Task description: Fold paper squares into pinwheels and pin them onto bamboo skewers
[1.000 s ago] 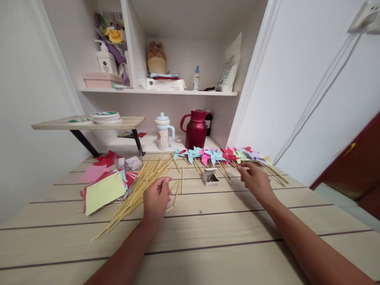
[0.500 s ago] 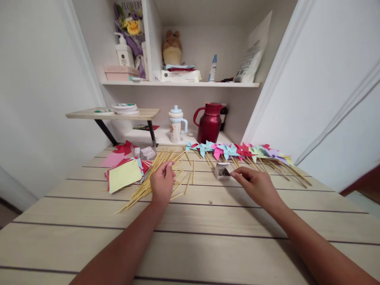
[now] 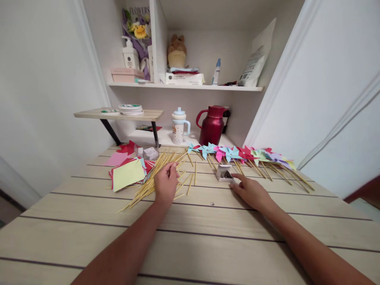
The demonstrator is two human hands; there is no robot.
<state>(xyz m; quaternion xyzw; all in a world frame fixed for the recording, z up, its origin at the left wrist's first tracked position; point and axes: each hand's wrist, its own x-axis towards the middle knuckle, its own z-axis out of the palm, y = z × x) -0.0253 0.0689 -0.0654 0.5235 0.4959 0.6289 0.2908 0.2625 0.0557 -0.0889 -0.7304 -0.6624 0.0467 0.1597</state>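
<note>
My left hand (image 3: 166,184) is closed, fingers curled with thumb and forefinger together, over the right side of a pile of thin yellow sticks (image 3: 145,186). Whatever it may hold is hidden or too small to name. My right hand (image 3: 252,194) rests by a small white box (image 3: 222,179) whose lid stands up; small dark metal pieces show inside. The forefinger reaches to the box's right edge, with the thumb apart below it. A tiny shiny piece (image 3: 211,204) lies on the table in front of the box.
Paper pinwheels (image 3: 233,153) on sticks lie in a row at the back right. Coloured paper squares (image 3: 127,175) are stacked at left, beside a clear packet (image 3: 150,153). Behind stand a cup (image 3: 178,130), a red jug (image 3: 212,126) and a small raised shelf (image 3: 151,114).
My right hand has drawn back slightly from over the box, and its pinched fingers have come apart. The left hand stays closed by the sticks. The whole view has shifted a little.
</note>
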